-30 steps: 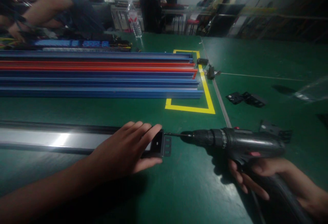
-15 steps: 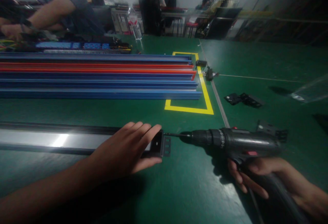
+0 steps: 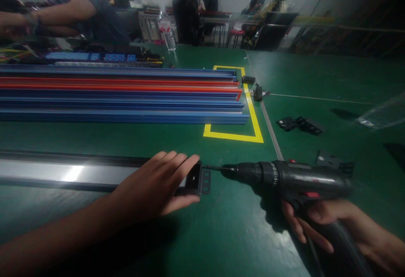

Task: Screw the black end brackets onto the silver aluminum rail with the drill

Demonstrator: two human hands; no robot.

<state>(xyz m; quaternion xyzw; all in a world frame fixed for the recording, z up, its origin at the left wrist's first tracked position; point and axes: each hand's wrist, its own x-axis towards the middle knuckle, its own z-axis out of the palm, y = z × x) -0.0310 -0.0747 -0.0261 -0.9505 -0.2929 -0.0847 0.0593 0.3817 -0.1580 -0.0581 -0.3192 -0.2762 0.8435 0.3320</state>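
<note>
A long silver rail with black edges (image 3: 79,175) lies on the green table at the left. My left hand (image 3: 158,180) wraps over its right end, fingers across the top and thumb on the near side. A black end bracket with square holes (image 3: 206,180) sticks out past my fingertips. My right hand (image 3: 329,222) grips the handle of a black power drill (image 3: 303,177), which lies level and points left. Its long thin bit (image 3: 218,168) reaches the upper part of the rail's end. Whether the tip sits in a screw is too small to tell.
Blue and red rails (image 3: 126,116) lie beyond, their ends inside a yellow tape frame (image 3: 234,137). Black brackets (image 3: 299,125) are at the right. A clear bottle (image 3: 167,30) stands at the back. A person's arm (image 3: 63,15) is at the upper left, and chairs (image 3: 275,30) stand behind.
Both hands, the rail and the drill hold nearly the same place. The other person's arm at the upper left has shifted upward.
</note>
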